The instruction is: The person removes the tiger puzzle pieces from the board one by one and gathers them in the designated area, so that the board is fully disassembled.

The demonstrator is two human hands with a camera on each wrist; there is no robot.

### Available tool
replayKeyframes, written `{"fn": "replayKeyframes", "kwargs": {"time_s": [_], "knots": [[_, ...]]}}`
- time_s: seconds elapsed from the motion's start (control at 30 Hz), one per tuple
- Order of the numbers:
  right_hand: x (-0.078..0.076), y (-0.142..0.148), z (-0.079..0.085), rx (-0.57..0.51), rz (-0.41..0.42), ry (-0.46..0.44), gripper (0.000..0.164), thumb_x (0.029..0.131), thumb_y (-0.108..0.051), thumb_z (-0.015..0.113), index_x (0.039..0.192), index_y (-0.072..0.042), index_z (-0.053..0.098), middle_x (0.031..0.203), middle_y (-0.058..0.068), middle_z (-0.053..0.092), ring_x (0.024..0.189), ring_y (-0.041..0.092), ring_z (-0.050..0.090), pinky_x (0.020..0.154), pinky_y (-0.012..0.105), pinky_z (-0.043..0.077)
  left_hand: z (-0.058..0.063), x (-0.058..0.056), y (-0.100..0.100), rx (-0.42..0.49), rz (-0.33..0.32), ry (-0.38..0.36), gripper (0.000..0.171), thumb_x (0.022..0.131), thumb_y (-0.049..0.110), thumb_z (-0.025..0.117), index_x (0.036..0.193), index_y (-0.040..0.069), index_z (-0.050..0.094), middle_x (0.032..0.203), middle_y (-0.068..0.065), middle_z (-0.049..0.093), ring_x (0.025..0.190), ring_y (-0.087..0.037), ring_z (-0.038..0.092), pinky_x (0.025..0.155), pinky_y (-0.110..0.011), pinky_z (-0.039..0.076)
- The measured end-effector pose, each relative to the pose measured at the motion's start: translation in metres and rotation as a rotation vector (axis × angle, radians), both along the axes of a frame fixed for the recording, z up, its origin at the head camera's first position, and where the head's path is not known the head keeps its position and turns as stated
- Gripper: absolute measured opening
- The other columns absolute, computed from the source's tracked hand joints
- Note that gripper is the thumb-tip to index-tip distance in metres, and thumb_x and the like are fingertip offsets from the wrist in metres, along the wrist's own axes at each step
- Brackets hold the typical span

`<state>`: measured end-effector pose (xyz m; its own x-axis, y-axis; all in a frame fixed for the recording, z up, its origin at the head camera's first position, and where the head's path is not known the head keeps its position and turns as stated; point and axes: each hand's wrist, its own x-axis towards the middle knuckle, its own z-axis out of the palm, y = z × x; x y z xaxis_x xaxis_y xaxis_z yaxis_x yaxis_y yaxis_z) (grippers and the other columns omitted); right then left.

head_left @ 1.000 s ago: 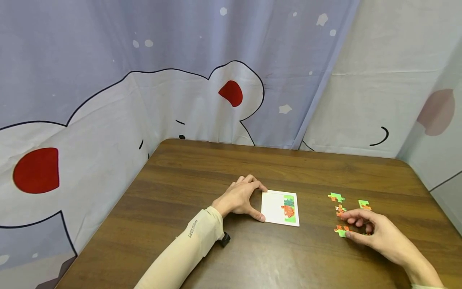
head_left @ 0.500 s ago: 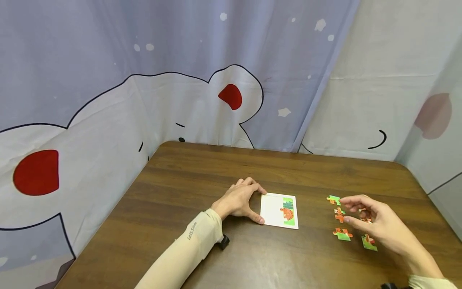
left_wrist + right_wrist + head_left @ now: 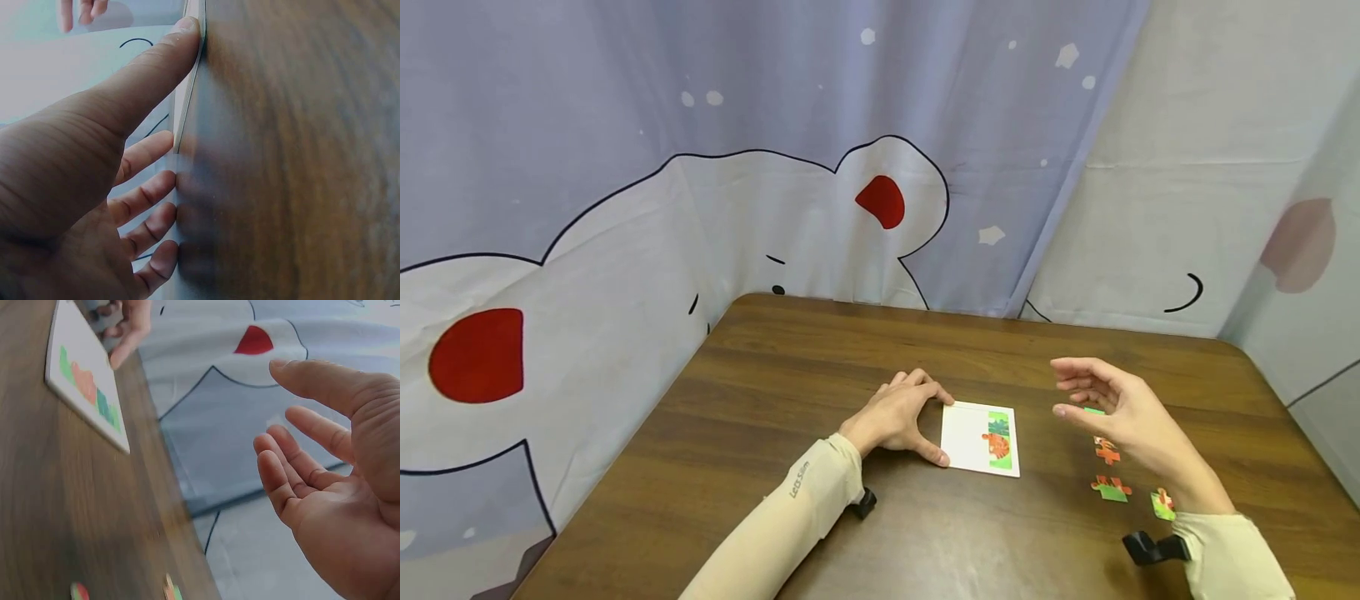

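A small square white puzzle board (image 3: 964, 437) lies flat on the table, with green and orange joined pieces filling its right side. My left hand (image 3: 895, 417) touches its left edge, thumb at the near corner and index finger at the far corner. In the left wrist view that thumb (image 3: 150, 65) presses the rim while the other fingers spread below. My right hand (image 3: 1122, 412) hovers over the loose puzzle pieces, fingers loosely bent. The right wrist view shows nothing between its fingers (image 3: 312, 434). An orange-and-green piece (image 3: 1111, 488) lies beneath that hand.
Other loose pieces lie nearby: an orange one (image 3: 1107, 450) and a green-red one (image 3: 1163, 504); the right hand partly covers a green one. The brown wooden table (image 3: 820, 350) meets a printed curtain (image 3: 820, 225) at its far and left edges.
My right hand has lifted away from the loose pieces and moved left and toward the far side. The left hand and the puzzle board have stayed put.
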<state>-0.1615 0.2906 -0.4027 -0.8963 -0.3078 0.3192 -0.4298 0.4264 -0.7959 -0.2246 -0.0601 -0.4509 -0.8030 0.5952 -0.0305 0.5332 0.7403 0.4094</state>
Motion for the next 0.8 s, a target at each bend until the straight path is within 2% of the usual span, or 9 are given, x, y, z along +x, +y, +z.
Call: {"fn": "replayKeyframes", "kwargs": {"time_s": [0.2,0.33,0.47,0.7,0.8], "knots": [[-0.014,-0.019,-0.007,-0.050,0.005,-0.032,0.057,0.097,-0.005,0.087,0.150,-0.005,0.064,0.139,0.006,0.071,0.121,0.010,0.070,0.100,0.020,0.055,-0.001,0.000,0.000,0.003,0.002,0.000,0.092,0.070,0.061,0.104,0.149,0.032,0.068,0.144,0.001,0.058,0.129,-0.023,0.052,0.109,-0.045,0.047],[-0.017,-0.028,-0.016,-0.075,0.007,-0.068,0.056,0.097,-0.005,0.087,0.148,-0.003,0.064,0.138,0.009,0.071,0.120,0.010,0.069,0.099,0.020,0.056,-0.001,0.000,0.000,0.004,0.000,0.001,0.092,0.069,0.062,0.104,0.149,0.032,0.068,0.144,0.001,0.058,0.129,-0.023,0.053,0.108,-0.045,0.046],[-0.020,-0.036,-0.025,-0.092,0.013,-0.105,0.053,0.097,-0.005,0.087,0.146,-0.002,0.065,0.138,0.017,0.070,0.118,0.011,0.069,0.097,0.021,0.057,0.000,0.000,-0.001,0.004,-0.001,0.002,0.092,0.070,0.062,0.104,0.149,0.032,0.068,0.145,0.001,0.058,0.129,-0.024,0.053,0.108,-0.045,0.047],[-0.025,-0.043,-0.039,-0.075,0.017,-0.178,0.058,0.098,-0.008,0.087,0.148,0.005,0.062,0.142,0.029,0.065,0.123,0.038,0.067,0.097,0.021,0.057,0.001,0.000,-0.001,0.003,-0.004,-0.002,0.092,0.070,0.062,0.104,0.149,0.032,0.068,0.144,0.001,0.058,0.130,-0.024,0.053,0.107,-0.045,0.047],[-0.026,-0.044,-0.045,-0.075,0.019,-0.198,0.060,0.097,-0.008,0.088,0.148,0.006,0.061,0.140,0.028,0.065,0.122,0.041,0.066,0.097,0.022,0.058,0.001,0.000,0.000,0.001,-0.001,-0.005,0.092,0.070,0.062,0.104,0.149,0.032,0.068,0.143,0.002,0.058,0.130,-0.024,0.053,0.107,-0.044,0.047]]}}
